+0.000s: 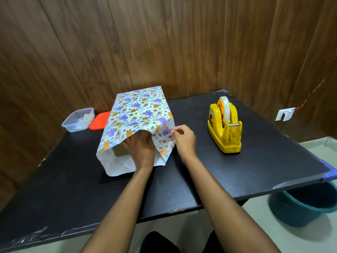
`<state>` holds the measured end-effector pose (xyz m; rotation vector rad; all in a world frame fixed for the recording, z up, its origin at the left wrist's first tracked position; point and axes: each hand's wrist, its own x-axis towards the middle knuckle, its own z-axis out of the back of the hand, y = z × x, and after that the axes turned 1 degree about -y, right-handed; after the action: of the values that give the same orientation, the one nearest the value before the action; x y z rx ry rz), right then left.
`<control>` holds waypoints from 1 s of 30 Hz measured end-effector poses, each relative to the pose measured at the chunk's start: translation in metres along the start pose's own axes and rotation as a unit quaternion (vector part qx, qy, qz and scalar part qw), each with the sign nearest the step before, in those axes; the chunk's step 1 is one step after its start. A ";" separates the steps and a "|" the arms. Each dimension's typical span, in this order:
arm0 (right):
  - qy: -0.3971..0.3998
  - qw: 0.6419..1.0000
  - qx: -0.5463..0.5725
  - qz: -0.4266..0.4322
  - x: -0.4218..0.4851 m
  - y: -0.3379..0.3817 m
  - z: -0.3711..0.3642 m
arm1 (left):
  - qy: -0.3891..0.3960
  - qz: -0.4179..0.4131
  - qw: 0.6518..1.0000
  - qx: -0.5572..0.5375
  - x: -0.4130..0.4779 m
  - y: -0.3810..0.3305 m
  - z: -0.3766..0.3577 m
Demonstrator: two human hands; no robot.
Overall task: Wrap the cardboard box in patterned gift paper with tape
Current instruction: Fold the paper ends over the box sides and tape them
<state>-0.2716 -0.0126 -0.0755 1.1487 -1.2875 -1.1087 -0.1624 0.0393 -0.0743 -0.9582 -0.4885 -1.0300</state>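
Head view looks down on a yellow tape dispenser (225, 128) standing to the right of the work, well apart from it, with a roll of clear tape (225, 109) upright in its cradle and nothing between it and the right hand. At the far left edge a clear plastic tub (78, 119) sits just beside a flat orange lid (99, 121), whose right side is hidden behind the wrapped parcel. Everything rests on a matte black counter (264, 161) with scuffed edges and blue guards (329, 172) on its right corners. Behind it runs a wall of dark wooden panels (164, 42), with a white socket (285, 115) low on the right. A teal bucket (308, 205) stands on the pale floor (300, 238) below the counter's right corner. The gift paper (136, 114), white with purple and orange cartoon animals, covers the top of the cardboard box (120, 152), which lies left of the counter's middle. The near end of the paper is open, showing its plain white underside and a patch of brown box inside. The left hand (141, 148) reaches into that opening with fingers extended, their tips hidden under the paper's edge. The right hand (183, 138) pinches the right side flap between thumb and forefinger.
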 end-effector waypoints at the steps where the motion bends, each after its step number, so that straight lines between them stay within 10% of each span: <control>1: -0.024 0.998 -0.049 0.012 0.003 0.001 0.001 | -0.003 -0.005 1.000 -0.005 0.000 0.005 0.001; 9: 0.142 0.988 -0.064 0.008 0.020 -0.002 -0.007 | 0.026 -0.111 0.993 0.003 0.011 0.036 0.012; 30: 0.042 0.967 -0.253 0.007 -0.019 -0.003 -0.073 | 0.079 -0.079 0.992 -0.067 0.030 0.044 0.007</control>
<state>-0.1989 0.0058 -0.0782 0.7895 -0.8721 -1.2707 -0.1090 0.0377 -0.0676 -0.9584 -0.3724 -1.2840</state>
